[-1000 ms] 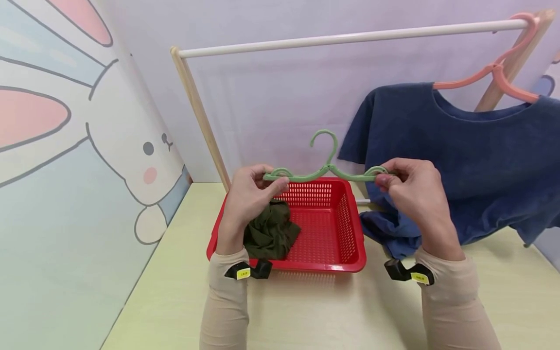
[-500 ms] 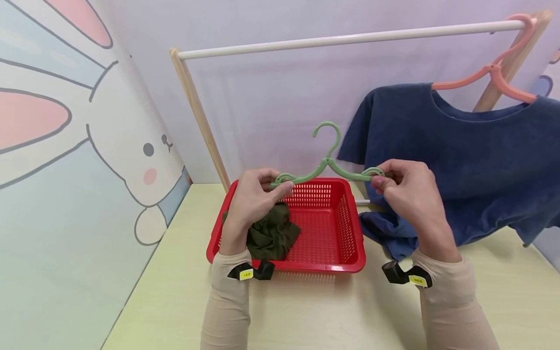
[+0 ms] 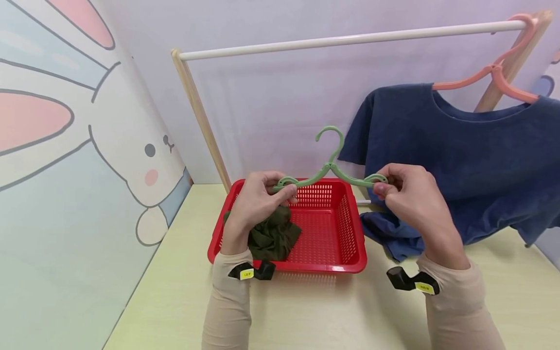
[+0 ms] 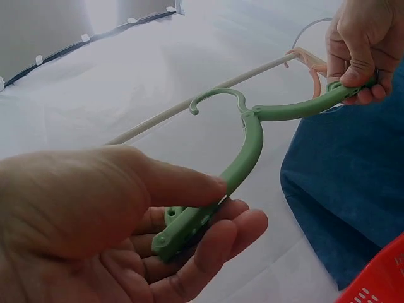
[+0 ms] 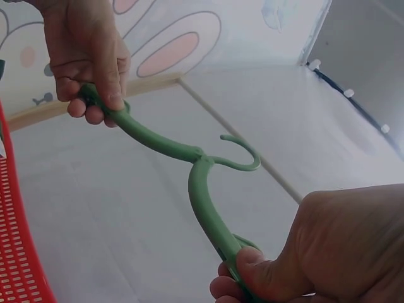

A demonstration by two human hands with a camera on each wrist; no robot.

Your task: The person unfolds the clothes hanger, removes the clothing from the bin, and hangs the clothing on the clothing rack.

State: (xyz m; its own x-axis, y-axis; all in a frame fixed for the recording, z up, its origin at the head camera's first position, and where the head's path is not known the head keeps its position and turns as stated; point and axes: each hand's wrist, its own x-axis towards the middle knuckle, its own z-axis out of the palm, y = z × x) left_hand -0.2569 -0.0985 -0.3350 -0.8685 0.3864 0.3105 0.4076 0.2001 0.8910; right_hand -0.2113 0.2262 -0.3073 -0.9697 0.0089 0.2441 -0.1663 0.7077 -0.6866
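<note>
A green plastic clothes hanger [image 3: 315,177] is held up over the back of a red basket, hook upward. My left hand [image 3: 258,201] pinches the end of its left arm between thumb and fingers, as the left wrist view shows close up on the hanger [image 4: 243,161]. At the other end my right hand [image 3: 413,199] pinches the right arm's tip. Both arms spread from a centre joint under the hook. Below my left hand, a crumpled dark green cloth [image 3: 275,236] lies in the left part of the red basket [image 3: 293,265], partly hidden by that hand.
Behind the basket stands a rack with a white rod [image 3: 341,40] and wooden posts [image 3: 199,112]. A navy T-shirt [image 3: 446,160] hangs at its right on a pink hanger [image 3: 509,87], its lower part resting on the pale tabletop [image 3: 332,311]. A bunny-printed wall [image 3: 87,209] rises at left.
The hanger's arms have gone from nearly level to sloping down from the joint. My left hand has shifted slightly right and down; both hands keep their grip.
</note>
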